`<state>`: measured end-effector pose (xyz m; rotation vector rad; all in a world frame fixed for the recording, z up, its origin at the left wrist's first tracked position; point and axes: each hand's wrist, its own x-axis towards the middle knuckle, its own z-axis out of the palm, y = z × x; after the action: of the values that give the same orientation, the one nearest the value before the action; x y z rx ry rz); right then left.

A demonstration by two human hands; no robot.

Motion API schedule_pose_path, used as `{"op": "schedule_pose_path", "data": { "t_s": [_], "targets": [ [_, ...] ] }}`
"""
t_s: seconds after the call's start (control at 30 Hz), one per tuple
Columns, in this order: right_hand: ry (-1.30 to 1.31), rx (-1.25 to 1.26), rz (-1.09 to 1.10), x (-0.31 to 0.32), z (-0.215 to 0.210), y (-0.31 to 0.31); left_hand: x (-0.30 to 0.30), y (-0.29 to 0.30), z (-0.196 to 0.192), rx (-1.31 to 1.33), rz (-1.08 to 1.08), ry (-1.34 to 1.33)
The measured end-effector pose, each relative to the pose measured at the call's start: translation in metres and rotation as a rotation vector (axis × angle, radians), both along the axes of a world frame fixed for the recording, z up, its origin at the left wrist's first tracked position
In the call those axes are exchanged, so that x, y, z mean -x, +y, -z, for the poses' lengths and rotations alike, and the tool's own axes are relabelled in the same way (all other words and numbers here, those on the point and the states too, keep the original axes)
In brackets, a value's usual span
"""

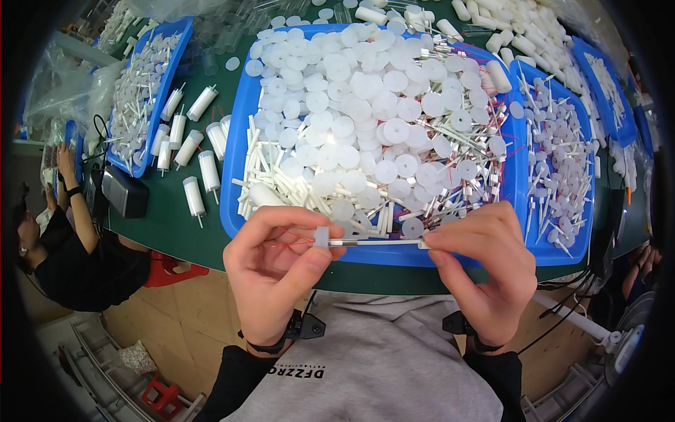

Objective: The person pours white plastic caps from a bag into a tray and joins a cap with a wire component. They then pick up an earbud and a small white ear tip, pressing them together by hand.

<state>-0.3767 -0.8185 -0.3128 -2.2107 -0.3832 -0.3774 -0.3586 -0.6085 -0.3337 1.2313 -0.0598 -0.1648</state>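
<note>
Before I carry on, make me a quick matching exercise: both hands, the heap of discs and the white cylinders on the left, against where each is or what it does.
1. Left hand
2. Right hand
3. Heap of pale discs
4. White cylinders on the left

A. On the green table, left of the large blue tray
B. Pinching one end of a slim white rod
C. Inside that large tray
D. Gripping a pale cap, by thin red wires

Pairs: 1-D, 2-B, 3-C, 4-A
</note>
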Motion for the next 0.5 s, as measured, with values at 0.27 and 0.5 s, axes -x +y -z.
{"op": "schedule_pose_path", "data": {
  "t_s": [0.27, 0.5],
  "targets": [
    [-0.007, 0.008, 0.066, 0.0028, 0.0011, -0.0001, 0.0015, -0.0014, 0.0012, 0.026, 0.053, -0.066],
    [-0.007, -0.067, 0.03, 0.0058, 0.006, -0.0002, 0.0, -0.0093, 0.0009, -0.112, 0.195, -0.207]
  ]
}}
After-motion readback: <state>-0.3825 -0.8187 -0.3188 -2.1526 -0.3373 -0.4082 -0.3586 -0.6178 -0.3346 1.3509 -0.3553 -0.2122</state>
